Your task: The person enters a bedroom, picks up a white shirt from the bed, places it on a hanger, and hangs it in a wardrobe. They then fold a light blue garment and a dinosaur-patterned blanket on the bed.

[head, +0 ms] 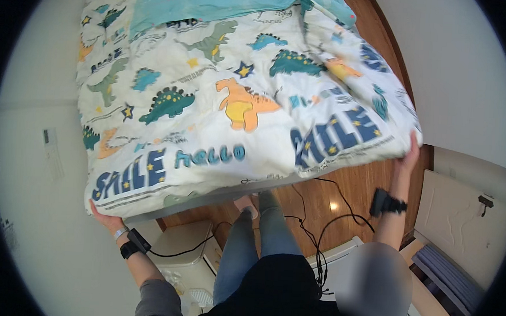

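A white duvet printed with dinosaurs, stars and lettering spreads over the bed before me. At its near left corner, my left hand grips the edge, the fingers partly hidden by the fabric. My right hand holds the near right corner, with the thumb on top and the other fingers out of sight. Between my two hands the near edge runs slightly slanted, and a grey strip shows under it. A turquoise cloth lies across the duvet's far part.
White walls flank the bed. Black cables trail over the wooden floor near my legs, one running to the device on my left wrist. A pale cabinet stands at left, and folded grey-blue fabric sits on a shelf at lower right.
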The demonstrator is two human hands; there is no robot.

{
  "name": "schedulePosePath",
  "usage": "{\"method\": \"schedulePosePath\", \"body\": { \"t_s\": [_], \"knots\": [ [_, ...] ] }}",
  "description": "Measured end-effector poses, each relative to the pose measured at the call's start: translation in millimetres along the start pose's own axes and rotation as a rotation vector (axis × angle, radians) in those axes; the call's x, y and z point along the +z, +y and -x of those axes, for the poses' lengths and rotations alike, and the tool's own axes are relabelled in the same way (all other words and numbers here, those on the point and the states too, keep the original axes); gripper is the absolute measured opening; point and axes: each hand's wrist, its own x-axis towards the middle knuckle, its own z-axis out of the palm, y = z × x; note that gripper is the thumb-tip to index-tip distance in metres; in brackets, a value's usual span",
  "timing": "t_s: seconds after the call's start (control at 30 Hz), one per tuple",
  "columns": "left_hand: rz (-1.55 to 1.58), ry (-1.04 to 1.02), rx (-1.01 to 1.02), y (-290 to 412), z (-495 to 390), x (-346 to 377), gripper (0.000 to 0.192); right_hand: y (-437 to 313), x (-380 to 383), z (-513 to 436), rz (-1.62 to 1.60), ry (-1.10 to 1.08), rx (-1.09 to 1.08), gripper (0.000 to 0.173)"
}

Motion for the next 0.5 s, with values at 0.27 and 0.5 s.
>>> {"method": "schedulePosePath", "body": {
  "t_s": [0.27, 0.5],
  "knots": [
    [-0.163, 0.108, -0.387, -64, -46, -151, 0.047, 160, -149, 75, 1.049, 0.241, 0.483, 0.032],
    [-0.313, 0.265, -0.623, -131, -69, -160, 0.058, 180, -114, 89, 0.962, 0.071, 0.717, 0.034]
  ]
}}
